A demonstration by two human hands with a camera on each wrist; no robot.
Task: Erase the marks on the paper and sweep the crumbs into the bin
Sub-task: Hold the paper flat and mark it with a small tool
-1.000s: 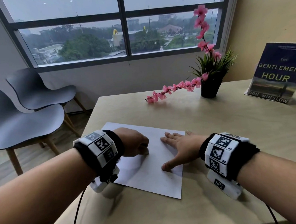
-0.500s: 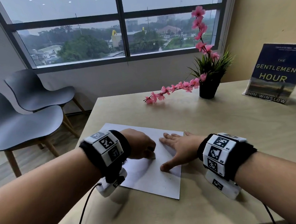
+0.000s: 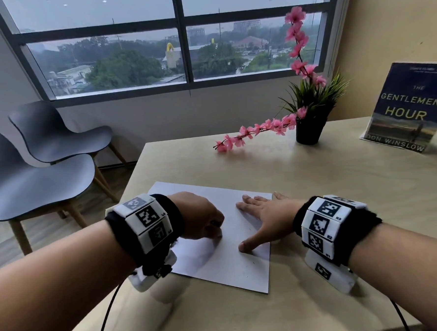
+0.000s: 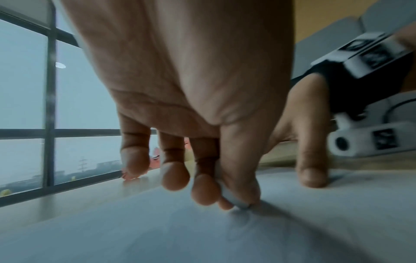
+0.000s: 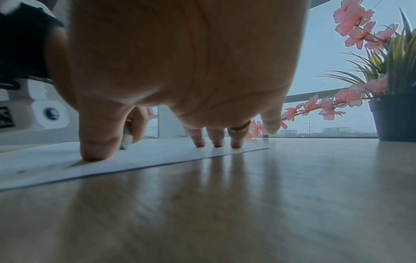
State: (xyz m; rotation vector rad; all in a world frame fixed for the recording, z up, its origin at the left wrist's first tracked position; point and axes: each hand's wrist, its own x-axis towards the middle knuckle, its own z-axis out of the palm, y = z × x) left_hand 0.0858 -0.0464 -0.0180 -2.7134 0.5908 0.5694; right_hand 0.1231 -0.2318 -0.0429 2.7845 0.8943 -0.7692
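Change: between the earlier head views and this one, the left hand [image 3: 201,216] has slid a little along the sheet toward the right hand's thumb, while the right hand [image 3: 262,212] has stayed planted.
Meaning: judging by that small shift, the rubbing stroke is under way and the erasing step is not finished; the sweeping has not begun.
Left fingers: curled into a loose fist, thumb and forefinger pinching a small white eraser [image 4: 234,199] whose lower tip touches the paper [image 3: 226,264].
Right fingers: spread and flat, three fingertips [image 5: 215,141] pressing near the sheet's far right corner, the thumb pressing closer to the near edge; the little finger looks lifted.
Eraser axis: seen from the left wrist, its long axis runs steeply down out of the pinch, lower end on the sheet just left of the right thumb; only a sliver shows.
Paper place: it lies flat on the tabletop [image 3: 342,196] under both hands, its long axis running away from the body and angled slightly, its right edge under the right fingers.
Marks: a few tiny dark specks show on the sheet on the near side of the right thumb; whether they are pencil marks or crumbs I cannot tell.
Bin: not visible in any view.
Risk: a hard stroke could buckle the sheet between eraser and thumb.
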